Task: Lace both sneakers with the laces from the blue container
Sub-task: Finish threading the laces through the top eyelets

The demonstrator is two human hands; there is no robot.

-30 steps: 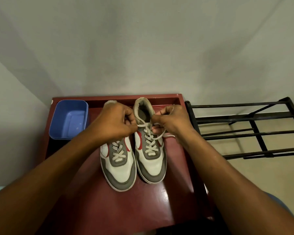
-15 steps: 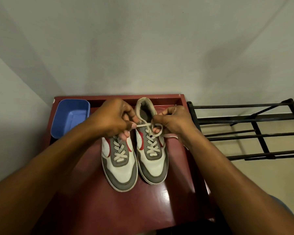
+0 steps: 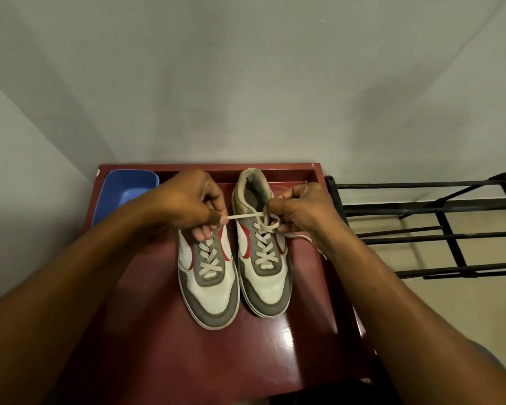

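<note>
Two sneakers (image 3: 234, 258) stand side by side on the table (image 3: 158, 346), container (image 3: 123, 194) behind-left, rack (image 3: 438, 229) right.

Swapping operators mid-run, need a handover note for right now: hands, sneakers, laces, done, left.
The left hand pinches one end of the lace, drawn taut.
The right hand grips the same lace in a loop at the top of the right-side sneaker.
It stands beside the left-side sneaker on the red table, toes toward the person. The blue container is back left, no lace visible inside.
Done: both show criss-cross lacing.
Left: finish the right-side knot. The left-side top is hidden under the left hand, so check it.
</note>
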